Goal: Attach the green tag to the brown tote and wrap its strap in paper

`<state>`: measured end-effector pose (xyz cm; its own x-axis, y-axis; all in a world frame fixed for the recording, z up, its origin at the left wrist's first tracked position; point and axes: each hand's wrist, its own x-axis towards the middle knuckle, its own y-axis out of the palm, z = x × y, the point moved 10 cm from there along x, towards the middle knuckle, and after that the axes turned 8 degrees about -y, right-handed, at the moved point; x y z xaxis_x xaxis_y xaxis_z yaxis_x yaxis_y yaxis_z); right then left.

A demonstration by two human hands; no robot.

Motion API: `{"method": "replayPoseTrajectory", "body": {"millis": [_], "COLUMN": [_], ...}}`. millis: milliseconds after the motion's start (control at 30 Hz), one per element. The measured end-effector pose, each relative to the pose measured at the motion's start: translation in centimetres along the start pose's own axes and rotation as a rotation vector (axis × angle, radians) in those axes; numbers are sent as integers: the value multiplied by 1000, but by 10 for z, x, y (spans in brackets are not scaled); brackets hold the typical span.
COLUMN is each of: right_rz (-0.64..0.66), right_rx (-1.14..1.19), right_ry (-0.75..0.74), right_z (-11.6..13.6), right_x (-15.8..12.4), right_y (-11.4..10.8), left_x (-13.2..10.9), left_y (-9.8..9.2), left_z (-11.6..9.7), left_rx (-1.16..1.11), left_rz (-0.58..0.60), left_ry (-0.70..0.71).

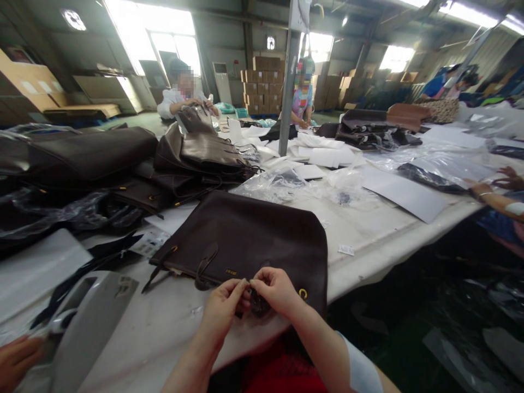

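Observation:
A dark brown leather handbag [254, 237] lies flat on the white table [368, 229] in front of me, its opening edge with straps and gold fittings toward me. My left hand [223, 308] and my right hand [276, 289] meet at the bag's near edge. Both pinch a small dark strap piece [257, 303] between their fingertips. A gold ring [303, 293] shows on the bag just right of my right hand.
A pile of dark bags [123, 164] fills the left of the table, with plastic wraps [278, 183] and white paper sheets [403, 194] beyond. Two people work at the far end. Another person's hand [16, 360] rests at bottom left, and an arm [495, 196] at right.

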<state>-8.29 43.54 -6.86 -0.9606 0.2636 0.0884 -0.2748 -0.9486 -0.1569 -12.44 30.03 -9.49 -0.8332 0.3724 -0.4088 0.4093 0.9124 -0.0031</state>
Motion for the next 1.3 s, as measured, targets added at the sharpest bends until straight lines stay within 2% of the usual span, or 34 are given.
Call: {"method": "replayPoseTrajectory", "body": {"millis": [333, 500, 700, 900, 1300], "right_rz": [-28, -27, -76, -93, -132], "right_rx": [-12, -6, -113, -88, -151], "right_ry": [-34, -75, -194, -203, -245], "right_z": [4, 2, 13, 12, 16], "right_x": [-1, -4, -10, -12, -16], "right_y": [-1, 1, 0, 0, -1], "left_x": [-8, -7, -5, -2, -8], "left_y": [2, 4, 7, 11, 16], "left_z": [-10, -8, -6, -2, -9], "left_rx": [2, 0, 53, -35, 4], "left_rz": [-4, 8, 36, 82, 48], "left_ry": [9, -8, 5, 0, 2]}}
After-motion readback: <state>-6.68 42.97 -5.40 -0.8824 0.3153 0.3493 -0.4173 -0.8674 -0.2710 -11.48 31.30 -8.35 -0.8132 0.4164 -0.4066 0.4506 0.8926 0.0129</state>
